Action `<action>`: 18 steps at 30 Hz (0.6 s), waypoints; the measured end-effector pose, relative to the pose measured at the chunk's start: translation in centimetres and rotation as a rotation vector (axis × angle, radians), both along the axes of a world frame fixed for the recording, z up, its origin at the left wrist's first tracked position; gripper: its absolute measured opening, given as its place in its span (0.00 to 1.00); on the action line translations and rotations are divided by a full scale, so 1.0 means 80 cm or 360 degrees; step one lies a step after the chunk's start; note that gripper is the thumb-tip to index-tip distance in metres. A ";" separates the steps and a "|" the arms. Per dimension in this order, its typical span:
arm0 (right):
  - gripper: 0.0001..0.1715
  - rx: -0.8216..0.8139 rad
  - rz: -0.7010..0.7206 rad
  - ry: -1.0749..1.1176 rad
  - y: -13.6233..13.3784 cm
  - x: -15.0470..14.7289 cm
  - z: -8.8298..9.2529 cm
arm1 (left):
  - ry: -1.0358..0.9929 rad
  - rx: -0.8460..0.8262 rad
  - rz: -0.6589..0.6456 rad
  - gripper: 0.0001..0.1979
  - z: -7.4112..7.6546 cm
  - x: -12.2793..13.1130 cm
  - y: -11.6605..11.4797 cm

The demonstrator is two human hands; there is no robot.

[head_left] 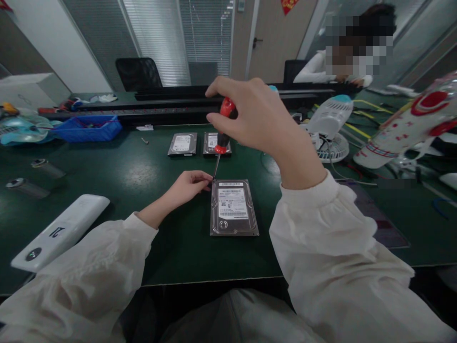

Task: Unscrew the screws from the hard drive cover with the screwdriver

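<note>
A silver hard drive with a white label lies flat on the green table in front of me. My right hand is closed round the red and black handle of a screwdriver, held upright, its tip at the drive's far left corner. My left hand rests on the table beside that corner, fingers pinched at the screwdriver's tip; what they pinch, if anything, is too small to see.
Two more hard drives lie farther back. A white oblong device sits at front left, a blue bin at back left, a white fan at right. Another person sits across the table.
</note>
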State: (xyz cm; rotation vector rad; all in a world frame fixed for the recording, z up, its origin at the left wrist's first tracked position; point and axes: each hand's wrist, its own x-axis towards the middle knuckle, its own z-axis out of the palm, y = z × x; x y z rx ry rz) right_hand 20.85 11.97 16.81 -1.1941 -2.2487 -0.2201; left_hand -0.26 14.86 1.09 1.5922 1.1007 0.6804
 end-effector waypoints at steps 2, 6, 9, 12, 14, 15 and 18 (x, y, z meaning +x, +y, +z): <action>0.20 -0.0075 0.0113 0.0032 -0.001 0.002 0.001 | 0.0008 0.0003 -0.0006 0.07 -0.001 -0.001 0.001; 0.30 -0.0221 0.0306 0.0065 -0.004 0.004 0.005 | 0.0019 0.0019 -0.0020 0.07 -0.006 -0.004 0.003; 0.22 -0.0159 0.0329 0.0062 -0.004 0.003 0.005 | 0.0015 0.0019 -0.0037 0.07 -0.007 -0.005 0.003; 0.18 -0.0047 0.0071 -0.0017 -0.003 0.001 0.005 | -0.0012 0.0010 -0.0030 0.07 -0.004 -0.003 0.001; 0.28 0.0023 -0.0123 -0.0096 -0.005 -0.001 0.005 | -0.0022 0.0000 -0.0015 0.06 -0.002 -0.001 0.000; 0.30 0.0035 -0.0168 -0.0117 -0.007 -0.002 0.005 | -0.0022 -0.0005 -0.0007 0.06 -0.001 0.000 -0.001; 0.22 -0.0050 -0.0008 -0.0089 -0.014 -0.004 0.007 | -0.0010 -0.0020 0.0013 0.04 0.002 0.002 -0.002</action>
